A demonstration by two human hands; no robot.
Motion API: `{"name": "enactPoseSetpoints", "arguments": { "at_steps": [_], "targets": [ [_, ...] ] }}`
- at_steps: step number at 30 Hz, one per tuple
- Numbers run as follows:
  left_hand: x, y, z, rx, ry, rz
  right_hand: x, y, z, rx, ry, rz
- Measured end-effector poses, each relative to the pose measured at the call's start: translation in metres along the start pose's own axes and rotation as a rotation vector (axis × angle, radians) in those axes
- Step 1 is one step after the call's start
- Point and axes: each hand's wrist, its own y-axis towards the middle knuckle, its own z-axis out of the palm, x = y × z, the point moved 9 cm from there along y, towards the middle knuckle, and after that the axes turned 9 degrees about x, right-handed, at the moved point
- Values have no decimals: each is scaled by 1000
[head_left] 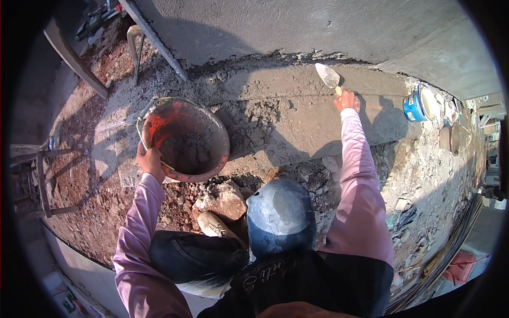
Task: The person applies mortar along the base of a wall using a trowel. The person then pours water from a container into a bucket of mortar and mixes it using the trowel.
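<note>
My left hand is closed on the near-left rim of a round rubber bucket, which has a red-stained inner wall and a cord handle. Dark grey wet mortar lies in its bottom. Out ahead and to the right, my right hand grips the handle of a pointed trowel. The trowel's pale blade points toward the wall, over a strip of smoothed mortar along the wall's foot. Rough clumps of mortar lie to the right of the bucket.
A grey plastered wall runs along the far side. To the right stand a blue tub and another bucket. Rubble and a large stone lie by my knees. Wooden boards lean at the far left; long rods lie at the right.
</note>
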Motion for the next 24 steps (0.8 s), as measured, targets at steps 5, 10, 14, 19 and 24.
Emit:
{"name": "enactPoseSetpoints", "arguments": {
  "at_steps": [5, 10, 14, 19, 24],
  "targets": [
    [-10, -2, 14, -27, -34, 35, -18, 6, 3, 122, -23, 109],
    [-16, -4, 23, 13, 1, 28, 109, -64, 34, 177, -224, -584],
    [-5, -8, 7, 27, 43, 24, 62, -49, -10, -53, -23, -279],
    [-2, -7, -8, 22, 87, 45, -15, 20, -13, 191, -69, 170],
    [-8, -3, 5, 29, 85, 40, 94, 27, 19, 184, -68, -138]
  ]
}}
